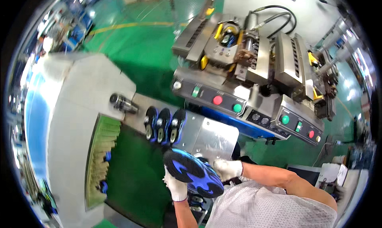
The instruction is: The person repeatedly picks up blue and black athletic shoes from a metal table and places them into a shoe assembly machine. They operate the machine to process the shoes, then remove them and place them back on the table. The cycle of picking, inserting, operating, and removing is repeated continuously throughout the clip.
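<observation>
A black and blue sneaker (193, 173) is tilted in front of my body, with its patterned sole turned toward me. My left hand (175, 186), in a white knitted glove, is closed around its left side, the fingers partly hidden beneath it. On the opposite side my right hand (227, 169), gloved the same way, has curled fingers at the edge of the shoe's upper; exactly what they pinch is hidden. Beyond the held shoe, three similar black and blue shoes (163, 125) stand in a row on the metal shelf (193, 128).
A steel machine (223, 55) with clamps stands ahead, its control panel (211, 96) carrying red and green buttons. A second panel (296, 124) is to its right. At left is a large pale machine (91, 76) with a strip-curtained opening (101, 160). More shoes (195, 202) lie low beneath my hands.
</observation>
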A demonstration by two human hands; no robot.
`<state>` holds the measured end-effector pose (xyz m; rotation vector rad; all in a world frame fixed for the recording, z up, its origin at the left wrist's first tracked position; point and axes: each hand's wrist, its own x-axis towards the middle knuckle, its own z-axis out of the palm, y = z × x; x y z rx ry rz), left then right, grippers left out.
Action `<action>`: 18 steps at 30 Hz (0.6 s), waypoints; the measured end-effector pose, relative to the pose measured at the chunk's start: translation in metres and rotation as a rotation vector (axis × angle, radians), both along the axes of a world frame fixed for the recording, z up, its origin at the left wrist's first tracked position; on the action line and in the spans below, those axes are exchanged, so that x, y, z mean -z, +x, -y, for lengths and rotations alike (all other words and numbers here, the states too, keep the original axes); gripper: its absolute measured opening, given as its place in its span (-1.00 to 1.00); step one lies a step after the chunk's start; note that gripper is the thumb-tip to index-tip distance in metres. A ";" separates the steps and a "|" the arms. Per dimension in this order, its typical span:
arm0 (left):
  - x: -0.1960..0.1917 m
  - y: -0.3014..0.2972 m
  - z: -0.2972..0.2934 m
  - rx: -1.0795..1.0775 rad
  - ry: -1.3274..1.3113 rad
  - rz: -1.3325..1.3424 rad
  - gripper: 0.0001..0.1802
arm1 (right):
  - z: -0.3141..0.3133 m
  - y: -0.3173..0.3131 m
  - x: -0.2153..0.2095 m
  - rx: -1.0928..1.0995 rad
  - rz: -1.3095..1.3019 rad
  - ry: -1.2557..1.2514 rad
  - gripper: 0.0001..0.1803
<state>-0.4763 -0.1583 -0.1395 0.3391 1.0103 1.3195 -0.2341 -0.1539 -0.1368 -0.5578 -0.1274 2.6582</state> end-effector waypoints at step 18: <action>-0.126 0.341 -0.451 0.588 0.706 -1.244 -0.37 | -0.083 0.298 -0.160 0.966 0.201 0.380 -0.16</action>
